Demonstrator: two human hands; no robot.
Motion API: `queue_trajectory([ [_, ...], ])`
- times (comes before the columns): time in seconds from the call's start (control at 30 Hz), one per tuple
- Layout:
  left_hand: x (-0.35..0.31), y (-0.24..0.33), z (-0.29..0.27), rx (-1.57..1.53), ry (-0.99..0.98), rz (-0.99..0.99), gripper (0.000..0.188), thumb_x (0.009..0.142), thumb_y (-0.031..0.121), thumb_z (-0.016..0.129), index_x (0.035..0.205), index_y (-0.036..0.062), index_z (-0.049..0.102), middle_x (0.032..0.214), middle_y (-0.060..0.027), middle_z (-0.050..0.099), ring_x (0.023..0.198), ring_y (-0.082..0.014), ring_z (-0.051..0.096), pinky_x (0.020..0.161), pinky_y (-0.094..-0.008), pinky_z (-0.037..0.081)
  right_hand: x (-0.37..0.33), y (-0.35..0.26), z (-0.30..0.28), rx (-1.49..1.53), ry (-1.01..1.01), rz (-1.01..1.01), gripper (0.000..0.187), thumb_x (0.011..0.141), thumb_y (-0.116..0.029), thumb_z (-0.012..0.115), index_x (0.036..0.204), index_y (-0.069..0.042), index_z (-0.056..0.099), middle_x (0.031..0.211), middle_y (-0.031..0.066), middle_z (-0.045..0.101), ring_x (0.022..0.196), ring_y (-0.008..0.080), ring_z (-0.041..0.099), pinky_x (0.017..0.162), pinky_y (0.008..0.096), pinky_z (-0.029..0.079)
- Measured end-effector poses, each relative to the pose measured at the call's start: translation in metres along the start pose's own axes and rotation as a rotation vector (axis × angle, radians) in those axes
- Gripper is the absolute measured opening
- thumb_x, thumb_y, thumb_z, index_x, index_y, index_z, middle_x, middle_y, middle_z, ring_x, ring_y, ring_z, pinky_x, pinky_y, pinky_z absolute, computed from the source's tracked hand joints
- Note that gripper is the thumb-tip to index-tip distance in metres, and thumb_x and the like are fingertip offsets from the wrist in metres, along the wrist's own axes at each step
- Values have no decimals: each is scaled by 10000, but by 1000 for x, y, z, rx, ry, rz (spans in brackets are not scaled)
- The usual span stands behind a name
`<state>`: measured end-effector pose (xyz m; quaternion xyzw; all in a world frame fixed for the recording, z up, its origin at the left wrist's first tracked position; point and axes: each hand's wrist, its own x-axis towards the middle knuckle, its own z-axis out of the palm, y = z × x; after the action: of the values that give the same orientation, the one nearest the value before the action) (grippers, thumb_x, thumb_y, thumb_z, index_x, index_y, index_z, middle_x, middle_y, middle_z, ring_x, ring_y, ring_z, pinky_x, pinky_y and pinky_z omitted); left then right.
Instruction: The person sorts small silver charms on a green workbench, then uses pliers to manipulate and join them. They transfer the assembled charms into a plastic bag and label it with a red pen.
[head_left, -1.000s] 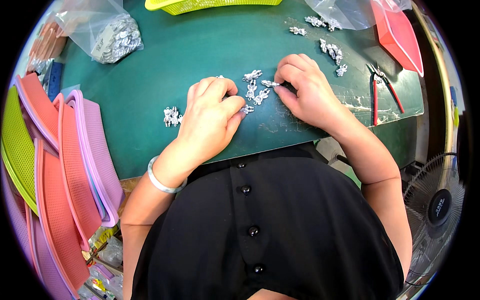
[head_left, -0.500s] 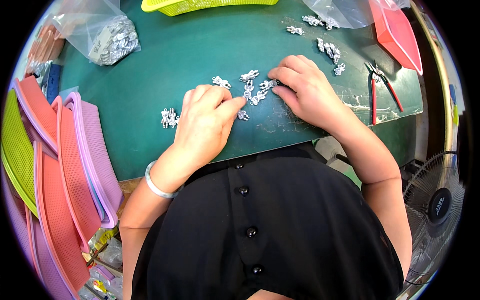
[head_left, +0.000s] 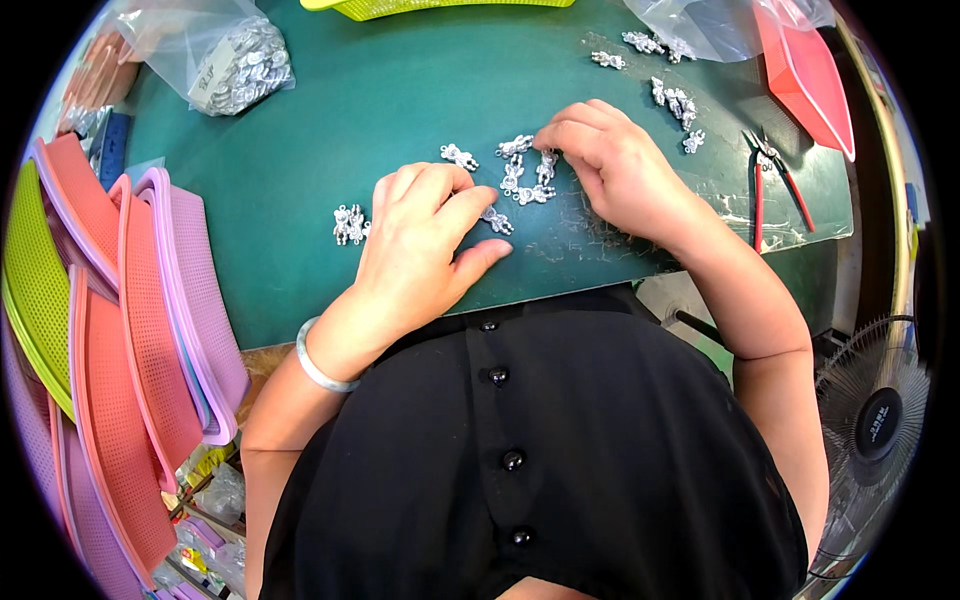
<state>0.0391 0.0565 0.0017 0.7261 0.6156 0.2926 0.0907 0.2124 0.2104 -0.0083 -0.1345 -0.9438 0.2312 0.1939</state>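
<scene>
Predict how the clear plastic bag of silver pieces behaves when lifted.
The clear plastic bag likely folds easily: its film looks creased. The shiny silver pieces bunched at its near end probably make that end sag.

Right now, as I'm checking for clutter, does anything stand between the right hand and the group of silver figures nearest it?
Nothing visible does. The right hand has its fingertips at the group of silver figures. Another silver figure lies beside the left hand, and the red-handled pliers lie off to the right.
</scene>
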Motion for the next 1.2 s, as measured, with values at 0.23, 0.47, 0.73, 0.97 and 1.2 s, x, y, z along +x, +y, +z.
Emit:
queue_trajectory([
  [0.23,2,2,7,75,-12,-13,278,628,61,719,895,53,642,908,-75,533,900,-256,499,813,-363,376,5,-5,3,-25,29,9,249,759,31,563,1004,4,595,1006,137,558,924,315,534,828,376,447],
  [0.47,-1,-1,2,27,26,-33,268,643,89,712,897,52,636,931,-74,542,918,-253,505,805,-374,380,19,3,11,-2,12,23,172,767,-62,594,923,0,629,879,117,568,880,301,541,788,381,446],
  [0.73,-17,-17,-12,96,195,-90,275,660,101,712,920,53,637,932,-82,561,874,-264,528,780,-370,396,26,-4,12,-62,0,-70,61,757,-34,597,813,-12,604,829,112,564,817,307,564,718,379,465],
  [0.97,-51,-33,-24,124,232,-313,431,682,133,723,1076,13,598,1159,-160,530,1084,-331,493,919,-405,394,13,3,-17,55,73,98,178,802,-7,549,976,-10,588,984,129,586,871,287,582,746,356,473],
  [1.2,-58,-31,-22,82,21,-333,720,712,318,733,1296,22,432,1341,-206,384,1273,-410,319,1055,-506,220,-3,1,-10,-23,18,-76,537,719,-136,689,1207,-36,488,1160,151,536,1077,328,492,936,430,390],
])
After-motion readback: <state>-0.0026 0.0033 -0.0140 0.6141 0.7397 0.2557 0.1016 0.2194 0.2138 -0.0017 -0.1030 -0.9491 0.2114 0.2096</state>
